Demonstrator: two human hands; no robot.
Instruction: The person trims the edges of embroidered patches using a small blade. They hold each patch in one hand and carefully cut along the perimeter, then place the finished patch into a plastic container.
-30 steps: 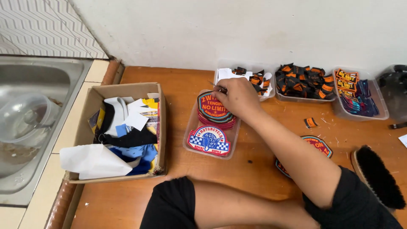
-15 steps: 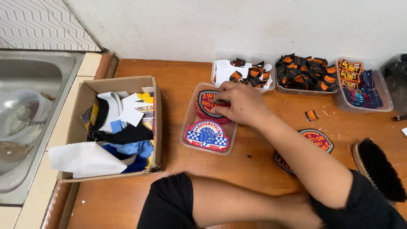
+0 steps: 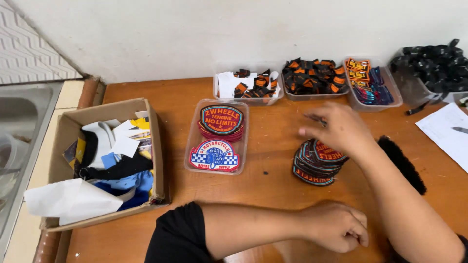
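That stack of round embroidered patches (image 3: 316, 162) sits on the wooden table (image 3: 273, 190) right under your right hand (image 3: 336, 127), which hovers over it with fingers loosely spread, blurred, and whether they're pinching anything I can't tell. Your left hand (image 3: 339, 226) is curled into a loose fist resting on the table just nearer you than the stack, apparently holding nothing. Left of your right hand there's a clear tray of patches (image 3: 217, 137), and farther left a cardboard box of scraps (image 3: 105, 160); beyond your fingers sit three small tubs (image 3: 312, 78).
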